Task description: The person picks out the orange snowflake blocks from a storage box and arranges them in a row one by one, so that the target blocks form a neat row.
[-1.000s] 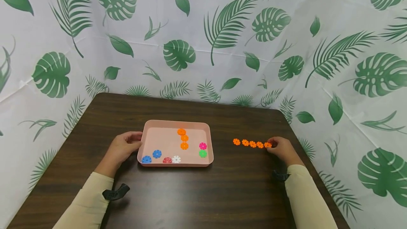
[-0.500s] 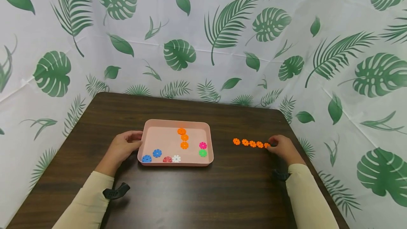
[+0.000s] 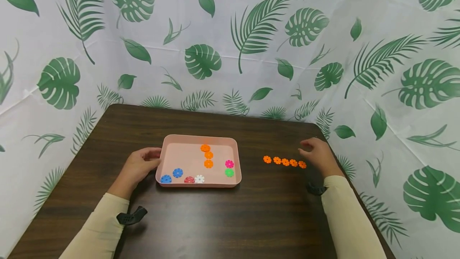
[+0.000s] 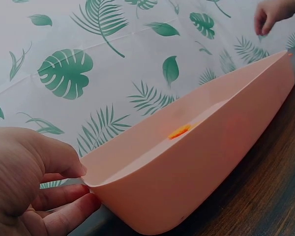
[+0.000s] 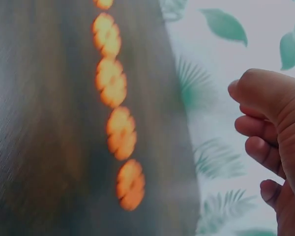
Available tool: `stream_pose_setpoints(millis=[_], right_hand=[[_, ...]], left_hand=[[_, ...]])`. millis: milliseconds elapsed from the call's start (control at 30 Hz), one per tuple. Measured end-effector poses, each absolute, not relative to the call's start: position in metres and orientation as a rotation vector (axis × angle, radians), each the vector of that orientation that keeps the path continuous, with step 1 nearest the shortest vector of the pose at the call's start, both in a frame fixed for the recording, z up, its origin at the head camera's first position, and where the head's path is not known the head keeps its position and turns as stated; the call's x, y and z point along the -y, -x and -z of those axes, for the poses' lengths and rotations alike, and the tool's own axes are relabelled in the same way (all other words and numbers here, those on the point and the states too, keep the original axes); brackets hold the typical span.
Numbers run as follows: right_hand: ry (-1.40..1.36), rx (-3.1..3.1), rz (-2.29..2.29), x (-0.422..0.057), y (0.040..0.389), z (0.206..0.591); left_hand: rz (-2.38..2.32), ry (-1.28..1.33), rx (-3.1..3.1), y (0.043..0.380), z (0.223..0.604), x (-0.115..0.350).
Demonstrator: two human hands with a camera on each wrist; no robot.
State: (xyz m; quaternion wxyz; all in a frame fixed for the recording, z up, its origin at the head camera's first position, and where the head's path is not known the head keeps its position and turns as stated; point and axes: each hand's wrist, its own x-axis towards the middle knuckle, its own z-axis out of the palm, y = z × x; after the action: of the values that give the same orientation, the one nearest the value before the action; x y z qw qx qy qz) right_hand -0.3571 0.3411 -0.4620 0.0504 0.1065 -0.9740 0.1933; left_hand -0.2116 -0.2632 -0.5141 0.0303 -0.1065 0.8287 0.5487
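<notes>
My left hand (image 3: pixel 138 167) holds the left wall of a pink tray (image 3: pixel 197 185); in the left wrist view, the thumb and fingers (image 4: pixel 71 211) pinch its rim at a corner. Inside lie orange flower-shaped plastic discs (image 3: pixel 208 164), two blue discs (image 3: pixel 177 173), a red disc (image 3: pixel 189 180), a white disc (image 3: pixel 199 179), a pink disc (image 3: pixel 229 164) and a green disc (image 3: pixel 229 172). Right of the tray, several orange discs (image 3: pixel 285 162) form a row on the table. My right hand (image 3: pixel 319 156) hovers just above the row's right end, fingers loosely bent, holding nothing.
The dark wooden table (image 3: pixel 230 223) carries the tray and the row. A white cloth with green leaves (image 3: pixel 223 31) hangs behind the table and along its sides. Black wrist straps (image 3: pixel 131 216) sit on both forearms.
My right hand has let go of the rightmost orange disc and risen up and away from it. The disc stays at the row's end. My left hand and the tray have not visibly moved.
</notes>
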Motion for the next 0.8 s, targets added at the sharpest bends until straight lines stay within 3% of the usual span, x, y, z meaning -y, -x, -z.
stream_pose_setpoints(millis=[467,800], right_hand=[[-0.687,2.821,-0.592,-0.265,0.38,0.417],[-0.817,2.753,-0.709,-0.194,0.378,0.412]], left_hand=[[-1.725,0.328,-2.531,0.21,0.514,0.264],[-1.736,0.334,-2.531,0.211,0.515,0.263]])
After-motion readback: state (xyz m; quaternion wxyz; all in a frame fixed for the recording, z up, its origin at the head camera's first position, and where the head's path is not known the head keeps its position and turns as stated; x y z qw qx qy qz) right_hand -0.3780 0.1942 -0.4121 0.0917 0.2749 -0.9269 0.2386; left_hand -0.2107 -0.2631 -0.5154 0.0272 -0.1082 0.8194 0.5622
